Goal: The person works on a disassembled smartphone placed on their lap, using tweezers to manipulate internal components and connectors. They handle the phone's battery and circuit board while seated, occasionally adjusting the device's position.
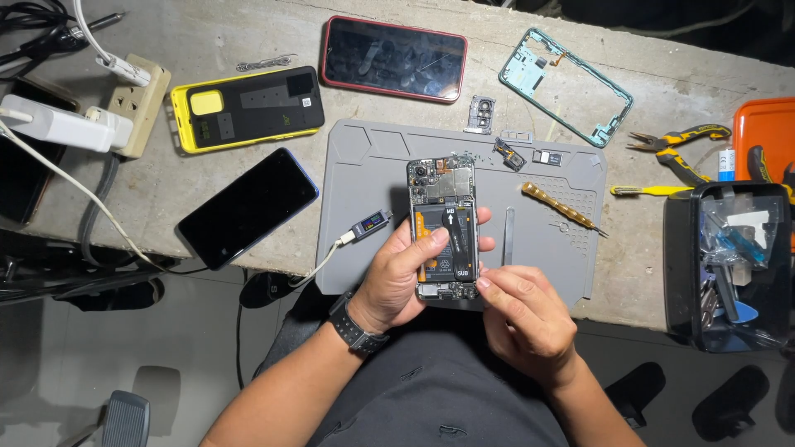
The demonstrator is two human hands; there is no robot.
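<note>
An opened smartphone [444, 203] with its back cover off, circuit board and black battery exposed, lies upright on a grey work mat [373, 157]. My left hand [406, 277] grips it from the left side, thumb across the battery. My right hand [526, 319] is at the phone's lower right corner, fingertips pinched against its bottom edge. A black watch sits on my left wrist [354, 329].
On the mat: a wooden-handled screwdriver [561, 207], a metal pry tool [509, 236], small parts [512, 154], a USB tester [364, 228]. Around it: yellow-cased phone [247, 108], red phone [393, 58], dark phone [247, 207], teal frame [566, 85], pliers [679, 142], black tool bin [737, 265], power strip [137, 103].
</note>
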